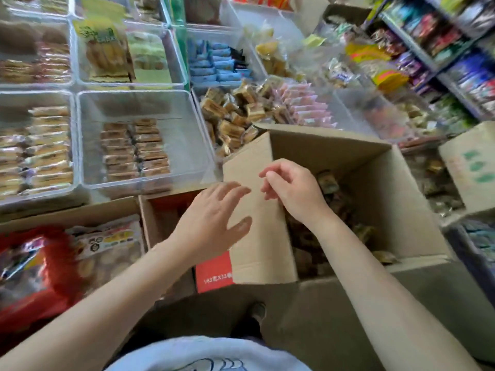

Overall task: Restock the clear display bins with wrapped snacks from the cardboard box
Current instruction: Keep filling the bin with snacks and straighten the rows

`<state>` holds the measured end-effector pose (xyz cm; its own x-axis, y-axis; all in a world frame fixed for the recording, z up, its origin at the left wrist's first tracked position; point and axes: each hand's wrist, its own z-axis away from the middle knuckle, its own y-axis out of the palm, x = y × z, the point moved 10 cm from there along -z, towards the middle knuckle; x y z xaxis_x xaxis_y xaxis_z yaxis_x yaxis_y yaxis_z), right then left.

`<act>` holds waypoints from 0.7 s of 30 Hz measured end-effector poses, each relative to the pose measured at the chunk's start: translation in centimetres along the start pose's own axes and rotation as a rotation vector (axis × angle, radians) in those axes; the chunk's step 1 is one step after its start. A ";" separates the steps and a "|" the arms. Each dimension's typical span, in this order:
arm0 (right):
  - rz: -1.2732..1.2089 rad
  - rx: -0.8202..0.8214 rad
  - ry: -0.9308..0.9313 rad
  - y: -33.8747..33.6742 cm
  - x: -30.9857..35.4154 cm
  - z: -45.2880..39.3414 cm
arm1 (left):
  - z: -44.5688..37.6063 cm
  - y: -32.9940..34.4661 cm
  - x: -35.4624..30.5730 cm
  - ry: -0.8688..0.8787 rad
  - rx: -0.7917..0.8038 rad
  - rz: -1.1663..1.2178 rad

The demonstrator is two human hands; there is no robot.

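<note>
Both hands empty at the cardboard box [380, 188]: left hand [214, 220] spread flat by its raised flap [257, 210], right hand [292, 187] loosely curled above the wrapped snacks [332, 188] inside; judged pick step, next grasp packets for the half-filled clear bin [184, 135].

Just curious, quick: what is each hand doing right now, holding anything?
Left hand: open, fingers spread, holding nothing.
Right hand: fingers loosely curled, apparently empty.

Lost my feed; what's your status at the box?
Left hand open by the box flap. Right hand loosely curled, empty, above cardboard box. Wrapped snacks inside. Flap upright, nothing blocking.
</note>
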<state>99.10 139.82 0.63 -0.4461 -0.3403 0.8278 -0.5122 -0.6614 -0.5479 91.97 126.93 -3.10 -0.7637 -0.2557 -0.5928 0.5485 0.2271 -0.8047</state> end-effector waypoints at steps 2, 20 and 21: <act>0.053 -0.021 -0.022 -3.7 -3.0 0.0 | -1.8 2.1 -4.1 0.002 -0.041 0.014; 0.375 0.049 0.429 -15.5 -31.8 -11.5 | -8.7 8.5 -8.3 -0.465 -0.116 -0.474; 0.424 0.048 0.417 -15.4 -32.2 -11.5 | -8.6 8.4 -8.2 -0.476 -0.117 -0.459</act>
<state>112.86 168.65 -18.99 -0.8602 -0.2961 0.4153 -0.1970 -0.5581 -0.8061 99.88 139.03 -4.72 -0.6626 -0.7312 -0.1625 0.1425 0.0899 -0.9857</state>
